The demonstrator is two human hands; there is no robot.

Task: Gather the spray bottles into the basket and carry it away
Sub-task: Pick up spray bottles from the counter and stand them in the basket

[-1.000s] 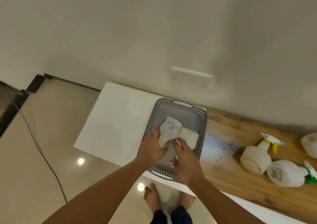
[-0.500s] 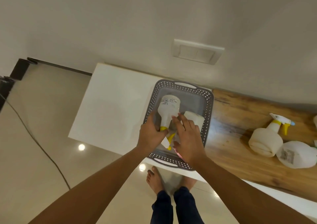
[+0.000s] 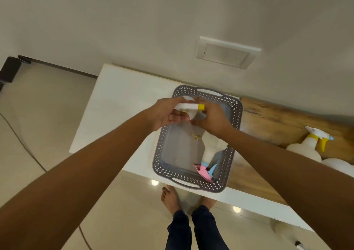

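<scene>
A grey perforated basket (image 3: 236,115) stands on the white table (image 3: 118,104). Inside it lies a white spray bottle with a pink and blue trigger (image 3: 209,150), head toward me. Above the basket's far left corner I hold a white spray bottle with a yellow collar (image 3: 189,107) in both hands: my left hand (image 3: 166,111) wraps its head end and my right hand (image 3: 212,117) grips the bottle's body. Two more white spray bottles rest on the wooden board at right, one with a yellow trigger (image 3: 306,146) and one cut off by the frame edge (image 3: 339,166).
A wooden board (image 3: 277,119) lies on the table to the right of the basket. A wall switch plate (image 3: 227,53) sits above. The table's front edge runs just before my bare feet (image 3: 170,198). A cable (image 3: 21,140) trails on the tiled floor at left.
Both hands lifted the yellow-collared bottle up from inside the basket and turned it sideways over the far left corner. The pink-triggered bottle is now uncovered in the basket.
</scene>
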